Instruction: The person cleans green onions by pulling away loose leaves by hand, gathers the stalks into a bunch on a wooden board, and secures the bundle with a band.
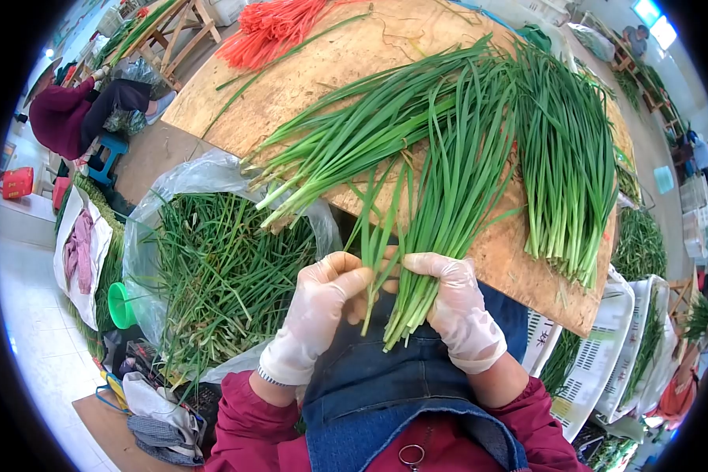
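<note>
Both my hands wear thin whitish gloves and meet at the near edge of the wooden table [519, 263]. My right hand [464, 311] is closed around the lower stems of a bunch of garlic chives [448, 212], whose leaves stretch away over the tabletop. Just beside it, my left hand [315, 311] pinches a few chive leaves [376, 256] at the bunch's left side; its far fingers are partly hidden. Another heap of chives [354, 126] lies to the left on the table, stems toward me. A thick pile of chives [566, 173] rests on the right.
Left of my lap, a clear plastic bag [145, 236] holds loose chive leaves [228, 275]. Red strips [271, 31] lie at the table's far side. White crates [598, 354] stand on the right. Another person [63, 110] sits near a blue stool [106, 157] at far left.
</note>
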`<action>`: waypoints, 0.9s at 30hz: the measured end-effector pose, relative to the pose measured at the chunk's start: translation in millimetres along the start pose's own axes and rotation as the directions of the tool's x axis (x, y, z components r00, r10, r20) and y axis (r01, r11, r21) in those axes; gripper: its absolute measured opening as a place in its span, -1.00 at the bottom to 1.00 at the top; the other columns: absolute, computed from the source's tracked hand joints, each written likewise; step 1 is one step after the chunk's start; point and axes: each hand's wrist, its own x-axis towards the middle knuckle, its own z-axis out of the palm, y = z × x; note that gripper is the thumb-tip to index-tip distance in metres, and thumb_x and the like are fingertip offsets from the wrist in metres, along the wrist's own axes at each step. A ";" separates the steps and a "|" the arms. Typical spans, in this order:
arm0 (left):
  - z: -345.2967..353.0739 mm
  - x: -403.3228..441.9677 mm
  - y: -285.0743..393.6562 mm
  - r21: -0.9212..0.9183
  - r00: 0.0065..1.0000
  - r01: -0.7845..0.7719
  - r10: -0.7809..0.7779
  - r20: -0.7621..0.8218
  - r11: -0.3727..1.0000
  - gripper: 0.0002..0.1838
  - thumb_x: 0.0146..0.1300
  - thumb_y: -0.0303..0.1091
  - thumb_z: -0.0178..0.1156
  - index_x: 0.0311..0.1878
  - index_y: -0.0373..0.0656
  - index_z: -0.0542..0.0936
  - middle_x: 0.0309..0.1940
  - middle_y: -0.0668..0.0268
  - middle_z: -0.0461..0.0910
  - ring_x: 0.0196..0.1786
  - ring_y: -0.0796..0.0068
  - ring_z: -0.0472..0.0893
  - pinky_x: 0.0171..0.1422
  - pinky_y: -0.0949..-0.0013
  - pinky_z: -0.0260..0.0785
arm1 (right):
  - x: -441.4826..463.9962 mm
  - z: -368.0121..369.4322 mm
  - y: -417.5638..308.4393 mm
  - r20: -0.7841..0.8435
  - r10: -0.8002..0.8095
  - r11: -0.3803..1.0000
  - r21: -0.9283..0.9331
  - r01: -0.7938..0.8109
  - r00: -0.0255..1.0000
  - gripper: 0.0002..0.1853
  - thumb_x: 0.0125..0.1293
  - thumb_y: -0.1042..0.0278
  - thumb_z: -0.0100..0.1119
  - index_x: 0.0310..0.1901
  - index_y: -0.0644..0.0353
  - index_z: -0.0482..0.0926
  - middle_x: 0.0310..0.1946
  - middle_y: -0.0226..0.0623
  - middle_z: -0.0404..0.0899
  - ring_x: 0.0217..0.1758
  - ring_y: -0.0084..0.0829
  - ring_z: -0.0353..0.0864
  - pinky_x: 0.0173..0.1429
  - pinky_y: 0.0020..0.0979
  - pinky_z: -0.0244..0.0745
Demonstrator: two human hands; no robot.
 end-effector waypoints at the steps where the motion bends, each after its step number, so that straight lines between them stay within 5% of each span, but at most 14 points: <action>1: 6.0 -3.7 0.3 0.117 0.998 -0.058 0.061 -0.018 0.991 -0.91 0.17 -0.45 0.15 -0.32 -0.29 0.54 -0.52 0.28 0.56 -0.57 0.59 0.45 -0.50 0.54 0.29 | -1.3 1.7 0.4 -0.010 -0.031 0.999 -0.027 0.031 0.999 -0.67 0.11 0.57 0.12 -0.05 0.44 0.49 -0.19 -0.08 0.61 -0.21 -0.25 0.65 -0.08 -0.30 0.60; 2: 9.5 -7.4 -0.7 0.234 0.992 -0.114 0.125 -0.032 0.966 -0.92 0.18 -0.47 0.15 -0.31 -0.29 0.54 -0.51 0.28 0.56 -0.57 0.59 0.45 -0.49 0.53 0.30 | -1.3 4.5 1.6 0.005 -0.042 0.999 0.000 0.042 0.999 -0.68 0.11 0.57 0.14 -0.06 0.44 0.50 -0.19 -0.07 0.61 -0.22 -0.26 0.65 -0.09 -0.30 0.60; 4: 8.3 -4.9 -21.4 0.587 0.812 -0.530 0.565 0.144 0.612 -0.90 0.15 -0.51 0.18 -0.26 -0.29 0.56 -0.47 0.28 0.59 -0.45 0.51 0.54 -0.34 0.43 0.41 | -1.9 9.7 4.8 0.036 -0.056 0.997 0.055 0.054 0.998 -0.70 0.11 0.57 0.17 -0.08 0.45 0.51 -0.20 -0.07 0.62 -0.24 -0.28 0.65 -0.11 -0.31 0.61; 7: 4.5 -16.4 -14.5 0.597 0.775 -0.585 0.596 0.211 0.548 -0.90 0.12 -0.52 0.22 -0.27 -0.27 0.59 -0.41 0.22 0.60 -0.37 0.41 0.59 -0.26 0.40 0.42 | -2.2 1.4 4.0 0.024 0.016 0.996 0.088 -0.018 1.000 -0.74 0.09 0.57 0.20 -0.15 0.44 0.53 -0.29 -0.10 0.61 -0.30 -0.31 0.64 -0.16 -0.30 0.62; 10: -18.5 -10.4 -6.0 0.643 0.764 -0.446 0.639 -0.088 0.622 -0.87 0.12 -0.51 0.21 -0.24 -0.29 0.61 -0.37 0.18 0.59 -0.30 0.39 0.59 -0.18 0.41 0.42 | -3.3 -2.9 1.2 -0.020 0.069 0.991 0.120 -0.066 0.997 -0.77 0.09 0.54 0.22 -0.20 0.46 0.54 -0.39 -0.16 0.58 -0.39 -0.36 0.61 -0.20 -0.28 0.61; 14: -15.4 6.6 -5.7 0.779 0.868 -0.294 0.496 -0.025 0.554 -0.72 0.15 -0.30 0.22 -0.13 -0.28 0.59 -0.23 0.02 0.61 -0.16 0.16 0.61 -0.09 0.27 0.43 | -0.4 -2.8 3.1 0.008 0.076 0.983 0.170 -0.076 0.997 -0.78 0.10 0.53 0.23 -0.20 0.41 0.53 -0.40 -0.23 0.56 -0.44 -0.41 0.56 -0.29 -0.33 0.57; 15: -14.9 12.4 -13.2 0.688 0.931 -0.232 0.362 -0.049 0.688 -0.63 0.15 -0.20 0.21 -0.08 -0.29 0.57 -0.20 -0.01 0.61 -0.13 0.09 0.60 -0.05 0.23 0.41 | -1.9 -0.4 2.5 0.012 0.064 0.981 0.183 -0.065 0.998 -0.78 0.10 0.54 0.23 -0.20 0.39 0.53 -0.40 -0.24 0.55 -0.45 -0.41 0.55 -0.30 -0.34 0.56; 18: -9.0 12.4 -8.6 0.356 0.998 -0.017 0.037 -0.049 0.934 -0.77 0.18 -0.44 0.17 -0.15 -0.39 0.58 -0.39 0.23 0.60 -0.44 0.61 0.52 -0.31 0.56 0.37 | -1.3 -0.4 2.4 0.037 0.028 0.981 0.193 -0.035 0.999 -0.78 0.11 0.56 0.22 -0.18 0.34 0.52 -0.41 -0.25 0.54 -0.48 -0.43 0.52 -0.34 -0.35 0.53; 20: -16.7 -3.4 -0.9 0.298 0.996 -0.065 0.078 -0.034 0.952 -0.84 0.17 -0.48 0.14 -0.23 -0.37 0.60 -0.50 0.32 0.57 -0.56 0.70 0.43 -0.46 0.63 0.26 | -0.4 -3.3 2.1 0.062 0.027 0.979 0.202 -0.039 0.998 -0.77 0.11 0.56 0.22 -0.17 0.32 0.51 -0.40 -0.25 0.54 -0.48 -0.44 0.51 -0.36 -0.35 0.52; 21: -30.0 -15.0 -7.6 0.395 0.968 -0.222 0.251 -0.022 0.891 -0.84 0.16 -0.48 0.11 -0.27 -0.33 0.63 -0.57 0.36 0.55 -0.58 0.69 0.42 -0.51 0.62 0.21 | -0.4 -6.4 0.3 0.079 0.038 0.975 0.213 -0.054 0.996 -0.77 0.11 0.57 0.22 -0.16 0.32 0.51 -0.40 -0.24 0.55 -0.47 -0.43 0.51 -0.36 -0.35 0.51; 24: -98.1 -56.4 4.9 0.422 0.941 0.060 0.089 -0.326 0.905 -0.81 0.11 -0.45 0.15 -0.23 -0.26 0.67 -0.57 0.33 0.58 -0.52 0.65 0.49 -0.46 0.59 0.29 | -4.4 -8.4 -6.9 0.157 0.064 0.953 0.285 -0.107 0.986 -0.77 0.12 0.57 0.18 -0.14 0.31 0.51 -0.37 -0.22 0.56 -0.44 -0.43 0.52 -0.32 -0.35 0.49; 25: -132.5 -64.6 -8.6 0.521 0.886 0.076 0.182 -0.426 0.850 -0.79 0.10 -0.44 0.16 -0.21 -0.26 0.67 -0.59 0.31 0.58 -0.52 0.62 0.49 -0.46 0.55 0.30 | -6.6 -7.5 -9.4 0.170 0.062 0.948 0.297 -0.111 0.983 -0.77 0.12 0.57 0.17 -0.15 0.32 0.51 -0.37 -0.21 0.57 -0.43 -0.43 0.51 -0.31 -0.34 0.48; 26: -162.8 -72.3 -20.2 0.766 0.814 0.222 0.318 -0.486 0.603 -0.84 0.11 -0.44 0.15 -0.31 -0.27 0.67 -0.64 0.28 0.55 -0.56 0.48 0.50 -0.43 0.42 0.34 | -8.3 -8.2 -10.9 0.182 0.062 0.945 0.307 -0.116 0.981 -0.78 0.12 0.57 0.16 -0.15 0.32 0.51 -0.36 -0.20 0.57 -0.43 -0.43 0.51 -0.30 -0.34 0.47; 27: -206.2 -79.9 -43.0 0.912 0.823 0.399 0.477 -0.309 -0.096 -0.87 0.10 -0.44 0.18 -0.33 -0.27 0.64 -0.59 0.22 0.53 -0.46 0.30 0.53 -0.28 0.30 0.39 | -9.4 -10.5 -11.7 0.232 0.043 0.942 0.314 -0.116 0.972 -0.74 0.13 0.55 0.14 -0.10 0.33 0.49 -0.37 -0.23 0.55 -0.45 -0.46 0.47 -0.29 -0.34 0.42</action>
